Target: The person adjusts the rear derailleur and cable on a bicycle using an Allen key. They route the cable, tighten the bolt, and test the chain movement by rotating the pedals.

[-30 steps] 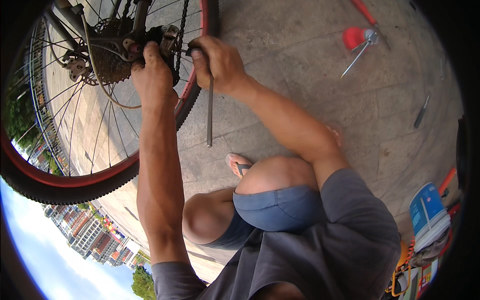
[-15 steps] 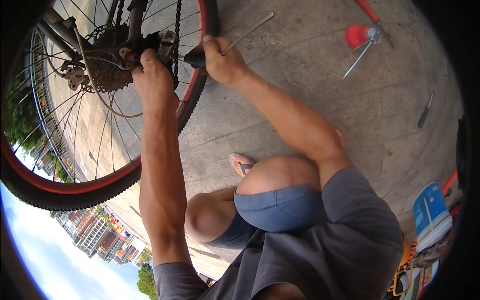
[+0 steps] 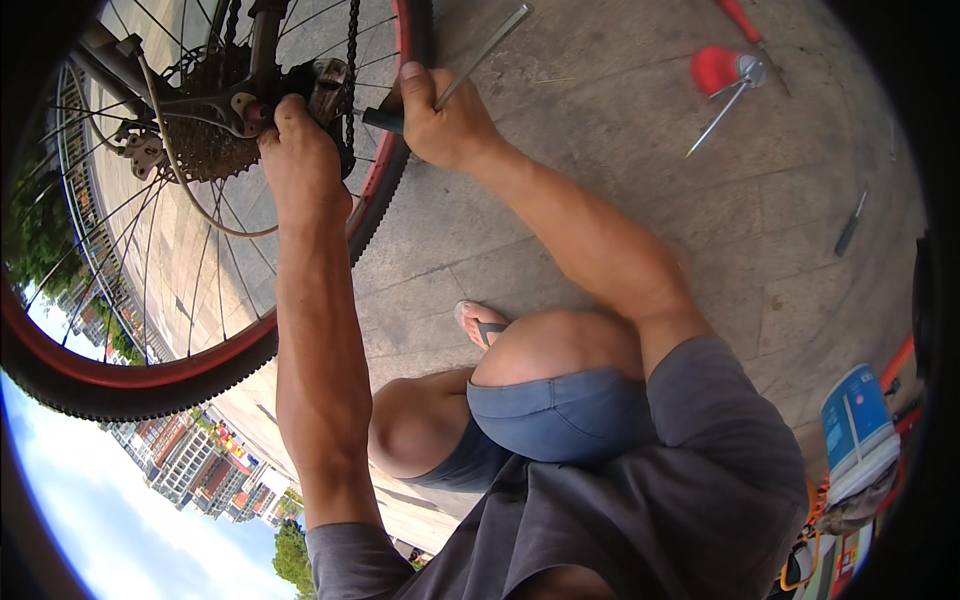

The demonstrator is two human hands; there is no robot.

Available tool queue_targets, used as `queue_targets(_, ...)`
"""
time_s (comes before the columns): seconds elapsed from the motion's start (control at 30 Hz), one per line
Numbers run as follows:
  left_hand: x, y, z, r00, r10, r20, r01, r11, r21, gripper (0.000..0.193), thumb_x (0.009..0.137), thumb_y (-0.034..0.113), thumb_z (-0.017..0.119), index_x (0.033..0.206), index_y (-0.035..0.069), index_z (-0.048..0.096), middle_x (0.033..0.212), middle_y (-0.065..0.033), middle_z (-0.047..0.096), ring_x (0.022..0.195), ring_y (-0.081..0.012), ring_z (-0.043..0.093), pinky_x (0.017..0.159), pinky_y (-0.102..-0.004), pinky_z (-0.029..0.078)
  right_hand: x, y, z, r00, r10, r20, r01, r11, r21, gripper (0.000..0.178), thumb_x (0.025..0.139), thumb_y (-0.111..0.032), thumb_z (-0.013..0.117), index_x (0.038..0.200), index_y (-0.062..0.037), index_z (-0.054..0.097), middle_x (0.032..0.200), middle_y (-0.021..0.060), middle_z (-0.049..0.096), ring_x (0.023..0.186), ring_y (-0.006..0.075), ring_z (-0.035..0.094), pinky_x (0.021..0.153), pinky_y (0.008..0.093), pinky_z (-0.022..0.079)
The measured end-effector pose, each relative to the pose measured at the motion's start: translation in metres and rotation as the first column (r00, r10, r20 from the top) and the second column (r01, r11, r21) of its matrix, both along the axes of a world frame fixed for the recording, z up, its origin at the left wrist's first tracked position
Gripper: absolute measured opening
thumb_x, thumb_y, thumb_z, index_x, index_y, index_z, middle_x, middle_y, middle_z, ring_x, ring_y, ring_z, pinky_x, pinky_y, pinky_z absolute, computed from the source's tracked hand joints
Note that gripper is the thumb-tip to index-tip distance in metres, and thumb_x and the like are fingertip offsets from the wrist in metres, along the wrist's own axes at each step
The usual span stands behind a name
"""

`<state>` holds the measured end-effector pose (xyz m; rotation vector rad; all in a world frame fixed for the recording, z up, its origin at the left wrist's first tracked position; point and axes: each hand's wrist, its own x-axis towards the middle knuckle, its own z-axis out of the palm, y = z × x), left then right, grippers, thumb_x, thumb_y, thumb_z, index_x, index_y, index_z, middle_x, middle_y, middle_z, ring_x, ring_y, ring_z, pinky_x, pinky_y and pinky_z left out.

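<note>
In the upper left my left hand is closed round the rear derailleur, just below the bike frame's dropout; most of its fingers are hidden behind the part. My right hand grips a screwdriver with a black handle, its thin shaft pointing left past the chain toward the derailleur. Whether the tip touches a screw cannot be made out. A flat metal rod also sticks out of the right fist, slanting up and right. The rear cassette lies left of my left hand.
The rear wheel's red rim and black tyre curve around both hands. On the paving lie a red-and-silver container, a red-handled tool and another screwdriver. A blue-and-white package stands at lower right among other gear.
My right hand has shifted slightly up, and the metal rod's far end has swung up and left with it. My left hand stays at the derailleur, moved only slightly.
</note>
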<state>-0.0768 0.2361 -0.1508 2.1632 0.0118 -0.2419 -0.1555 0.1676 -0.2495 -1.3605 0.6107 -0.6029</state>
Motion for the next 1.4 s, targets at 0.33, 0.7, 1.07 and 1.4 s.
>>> queue_targets(0.33, 0.004, 0.003, 0.000, 0.993, -0.050, -0.105, 0.048, 0.999, -0.024, 0.052, 0.085, 0.035, 0.050, 0.117, -0.005, 0.048, 0.102, -0.0133, 0.057, 0.091, -0.0212, 0.051, 0.083, -0.0310, 0.040, 0.014, 0.006, -0.018, 0.998, 0.056, 0.042, -0.070, 0.855, 0.515, 0.044, 0.088, -0.027, 0.040, 0.062, 0.0048, 0.054, 0.057, 0.0170, 0.057, 0.058, 0.0283, 0.058, 0.062, 0.0420, 0.047)
queue_targets(0.7, 0.009, 0.006, -0.009, 1.000, -0.027, 0.001, 0.027, 0.999, -0.024, 0.045, 0.088, 0.034, 0.051, 0.106, -0.007, 0.056, 0.087, -0.0107, 0.059, 0.071, -0.0179, 0.057, 0.059, -0.0300, 0.046, 0.006, -0.001, 0.010, 0.947, 0.210, -0.241, -0.066, 0.867, 0.494, 0.065, 0.095, -0.049, 0.033, 0.093, 0.0099, 0.060, 0.096, 0.0297, 0.062, 0.101, 0.0397, 0.059, 0.089, 0.0405, 0.045)
queue_targets(1.07, 0.005, 0.003, -0.004, 1.000, -0.017, 0.007, 0.016, 0.996, 0.083, 0.052, 0.087, 0.037, 0.050, 0.111, -0.009, 0.054, 0.095, -0.0138, 0.059, 0.080, -0.0198, 0.058, 0.069, -0.0306, 0.047, 0.018, 0.015, -0.014, 0.983, 0.110, -0.148, 0.021, 0.730, 0.683, 0.052, 0.094, -0.043, 0.032, 0.089, 0.0009, 0.060, 0.082, 0.0149, 0.061, 0.076, 0.0242, 0.056, 0.065, 0.0349, 0.043)
queue_targets(1.4, -0.003, -0.003, 0.004, 0.995, 0.026, -0.093, -0.020, 0.998, 0.060, 0.063, 0.086, 0.040, 0.049, 0.122, -0.011, 0.043, 0.117, -0.0221, 0.052, 0.104, -0.0285, 0.049, 0.093, -0.0337, 0.037, 0.012, 0.003, -0.004, 0.967, 0.256, 0.012, -0.136, 0.473, 0.870, 0.038, 0.090, -0.026, 0.030, 0.078, -0.0056, 0.059, 0.068, 0.0104, 0.064, 0.048, 0.0160, 0.053, 0.038, 0.0272, 0.032)
